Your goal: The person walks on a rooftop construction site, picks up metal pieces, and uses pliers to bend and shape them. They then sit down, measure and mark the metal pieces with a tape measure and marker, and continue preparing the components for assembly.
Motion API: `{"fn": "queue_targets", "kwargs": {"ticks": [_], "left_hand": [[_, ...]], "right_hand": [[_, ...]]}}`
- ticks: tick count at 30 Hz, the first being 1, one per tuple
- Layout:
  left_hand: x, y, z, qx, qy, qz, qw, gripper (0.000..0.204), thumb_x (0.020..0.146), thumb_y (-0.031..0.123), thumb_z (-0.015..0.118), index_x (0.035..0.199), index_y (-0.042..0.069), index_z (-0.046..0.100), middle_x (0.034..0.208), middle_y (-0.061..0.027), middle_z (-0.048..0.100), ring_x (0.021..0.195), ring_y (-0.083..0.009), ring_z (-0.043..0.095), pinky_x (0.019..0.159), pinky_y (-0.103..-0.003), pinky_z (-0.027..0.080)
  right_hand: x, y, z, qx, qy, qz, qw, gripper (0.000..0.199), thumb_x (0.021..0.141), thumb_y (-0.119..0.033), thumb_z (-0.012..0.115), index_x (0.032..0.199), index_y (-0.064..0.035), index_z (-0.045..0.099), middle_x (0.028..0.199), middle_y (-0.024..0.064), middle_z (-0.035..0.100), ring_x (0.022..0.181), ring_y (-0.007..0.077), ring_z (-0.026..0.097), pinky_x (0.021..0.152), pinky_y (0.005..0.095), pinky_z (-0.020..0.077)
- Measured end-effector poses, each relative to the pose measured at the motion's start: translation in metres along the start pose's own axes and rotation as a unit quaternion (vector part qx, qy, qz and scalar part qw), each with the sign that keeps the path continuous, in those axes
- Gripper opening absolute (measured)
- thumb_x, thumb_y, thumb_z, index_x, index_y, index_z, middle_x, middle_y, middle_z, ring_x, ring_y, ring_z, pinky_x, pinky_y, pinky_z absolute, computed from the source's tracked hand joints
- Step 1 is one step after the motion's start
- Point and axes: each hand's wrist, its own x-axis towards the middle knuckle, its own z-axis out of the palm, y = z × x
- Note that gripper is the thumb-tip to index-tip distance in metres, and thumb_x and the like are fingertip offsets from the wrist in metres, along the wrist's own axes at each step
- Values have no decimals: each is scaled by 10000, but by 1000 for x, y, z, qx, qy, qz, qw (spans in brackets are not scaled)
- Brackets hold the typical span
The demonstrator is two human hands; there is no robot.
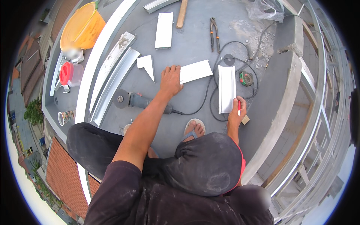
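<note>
My left hand (171, 80) is closed on the left end of a short white panel piece (197, 71), fingers over its far edge. A red and white marker pen (239, 107) sits in my right hand (235, 114), beside the near end of a grooved white profile piece (227, 89). That profile lies lengthwise on the grey floor; whether my fingers touch it I cannot tell. Below my left forearm lies an angle grinder (139, 100) with a dark cutting disc (120, 99). A white angled offcut (147, 66) rests left of my left hand.
Black cable (204, 101) loops around the profile and a tape measure (246, 78). Farther off are pincers (214, 35), a wooden handle (182, 14) and another white panel (164, 30). Long metal channels (116, 84), a yellow bucket (84, 26) and a red-lidded container (71, 74) stand left. A concrete ledge (279, 112) borders the right.
</note>
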Motion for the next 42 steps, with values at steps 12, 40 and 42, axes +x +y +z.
{"fn": "queue_targets", "kwargs": {"ticks": [12, 40, 42], "left_hand": [[-8, 8, -4, 1, 21, -39, 999, 877, 723, 233, 940, 1474, 19, 540, 1356, -122, 579, 1269, -338, 526, 1093, -502, 412], [-15, 12, 7, -2, 88, -146, 985, 763, 697, 252, 954, 1310, 65, 540, 1257, -132, 575, 1221, -335, 543, 1012, -479, 422], [-13, 12, 7, 30, 89, -134, 986, 750, 691, 258, 957, 1289, 67, 545, 1253, -131, 575, 1226, -330, 543, 999, -479, 438]], "right_hand": [[5, -32, 32, 123, 9, 12, 992, 246, 1051, -160, 691, 1240, -4, 689, 1203, 83, 682, 1119, 163, 623, 1023, 317, 488], [7, -23, 30, 197, 0, 46, 979, 232, 1059, -136, 663, 1251, -5, 673, 1184, 72, 652, 1074, 158, 615, 971, 327, 502], [8, -23, 27, 189, -5, 38, 981, 246, 1059, -151, 668, 1255, -2, 672, 1203, 83, 653, 1085, 166, 619, 971, 327, 504]]}}
